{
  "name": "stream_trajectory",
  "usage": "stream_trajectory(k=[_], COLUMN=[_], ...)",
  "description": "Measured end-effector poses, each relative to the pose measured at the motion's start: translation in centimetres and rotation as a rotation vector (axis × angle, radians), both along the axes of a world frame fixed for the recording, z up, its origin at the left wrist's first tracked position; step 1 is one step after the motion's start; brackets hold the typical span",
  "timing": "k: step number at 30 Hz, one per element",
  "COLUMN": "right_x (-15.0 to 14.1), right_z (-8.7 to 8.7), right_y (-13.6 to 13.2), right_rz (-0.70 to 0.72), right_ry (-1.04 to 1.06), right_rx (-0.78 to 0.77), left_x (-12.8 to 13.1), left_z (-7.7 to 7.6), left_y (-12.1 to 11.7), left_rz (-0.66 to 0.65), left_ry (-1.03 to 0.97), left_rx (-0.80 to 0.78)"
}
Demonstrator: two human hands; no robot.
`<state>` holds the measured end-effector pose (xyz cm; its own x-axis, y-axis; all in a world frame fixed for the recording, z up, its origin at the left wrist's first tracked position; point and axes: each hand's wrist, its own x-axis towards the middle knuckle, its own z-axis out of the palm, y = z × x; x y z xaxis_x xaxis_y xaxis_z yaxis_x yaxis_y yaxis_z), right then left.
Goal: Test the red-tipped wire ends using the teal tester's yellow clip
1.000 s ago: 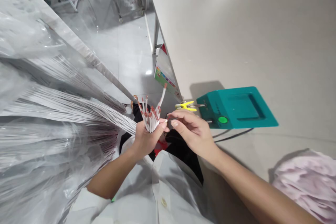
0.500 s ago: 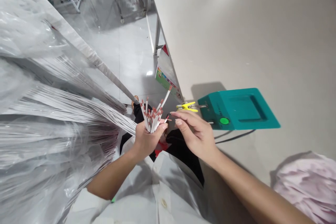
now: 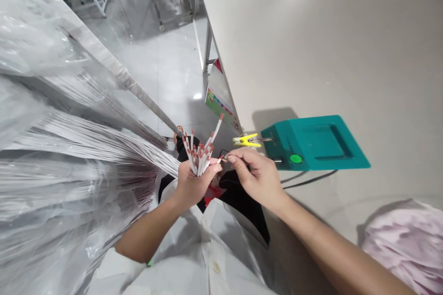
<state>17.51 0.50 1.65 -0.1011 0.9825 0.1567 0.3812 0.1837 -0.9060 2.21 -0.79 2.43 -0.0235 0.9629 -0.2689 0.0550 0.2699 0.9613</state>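
My left hand (image 3: 194, 184) is wrapped round a bundle of white cables (image 3: 199, 159), whose reddish-brown ends fan upward above the fist. One cable sticks out to the right between the left thumb and forefinger. With thumb and forefinger pinched, my right hand (image 3: 258, 173) holds the bare end of that single wire (image 3: 223, 159). Just beyond the right hand, a teal box (image 3: 285, 140) with a green round button stands on the table. A yellow clip (image 3: 247, 140) is clamped on a metal post at its side.
Long white cables (image 3: 104, 140) under clear plastic lie on a rack at the left, beside a slanting rail (image 3: 138, 92). The pale table (image 3: 311, 55) spans the right, with bunched pink cloth (image 3: 408, 244) at lower right and a black cord (image 3: 311, 179) by the box.
My right thumb and forefinger, apart before, have closed on the end of the single wire. The left hand with its bundle has barely shifted.
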Motion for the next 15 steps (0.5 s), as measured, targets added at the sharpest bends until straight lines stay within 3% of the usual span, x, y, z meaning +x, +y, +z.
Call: stream_trajectory(k=[4, 10, 15], right_x=[0.7, 1.1, 1.2], right_z=[0.5, 2.2, 1.9], right_y=[0.5, 1.8, 2.0], right_rz=[0.066, 0.353, 0.401], right_ry=[0.112, 0.043, 0.123], right_rx=[-0.101, -0.021, -0.073], left_x=[-0.1, -0.4, -1.0], left_z=[-0.1, -0.5, -0.7], left_y=[0.0, -0.2, 0.0], left_rz=[-0.033, -0.152, -0.186], left_ry=[0.014, 0.041, -0.010], left_rx=[0.002, 0.097, 0.085])
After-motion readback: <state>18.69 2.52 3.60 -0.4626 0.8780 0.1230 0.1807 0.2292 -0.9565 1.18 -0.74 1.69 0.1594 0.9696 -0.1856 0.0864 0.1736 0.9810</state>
